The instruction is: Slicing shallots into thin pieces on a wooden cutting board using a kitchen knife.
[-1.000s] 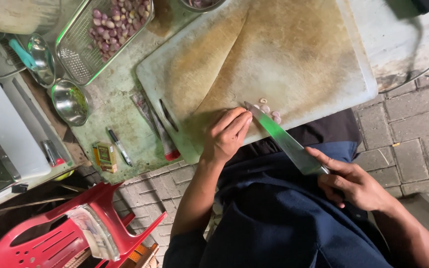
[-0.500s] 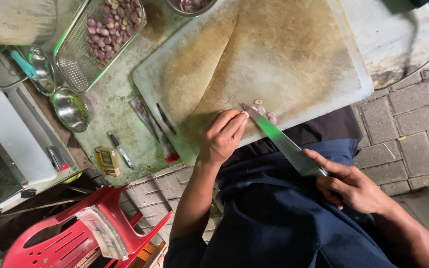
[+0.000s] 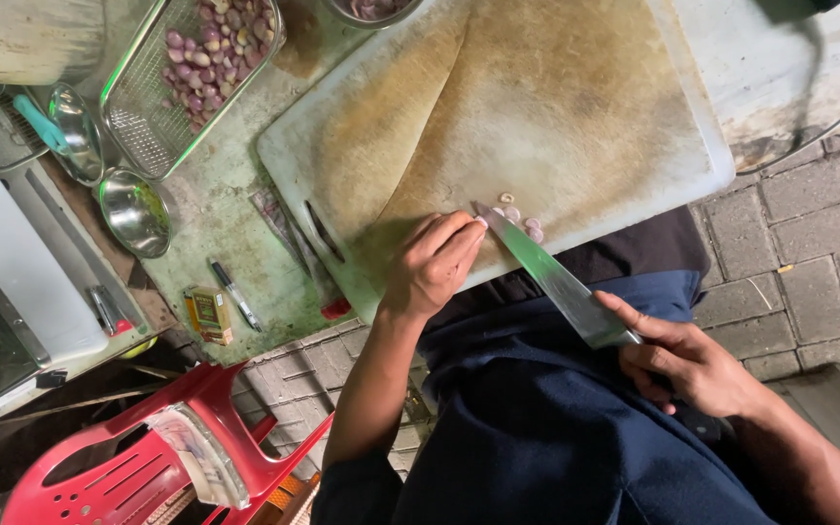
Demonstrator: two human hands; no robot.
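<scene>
Just inside board (image 3: pixel 537 107) edge: knife (image 3: pixel 546 272), shallots (image 3: pixel 522 219)

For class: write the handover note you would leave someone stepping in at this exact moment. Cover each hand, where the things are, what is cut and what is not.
Left hand: fingers curled on the cutting board, against the knife blade near its tip.
Right hand: grips the knife by its handle, off the board's near edge, blade angled onto the board.
Cut shallot pieces: a few lie beside the blade tip.
Wire basket: on the green table, far left of the board, holding many whole shallots.
Done: only that small handful is cut.
Left: the basketful looks untouched.
</scene>
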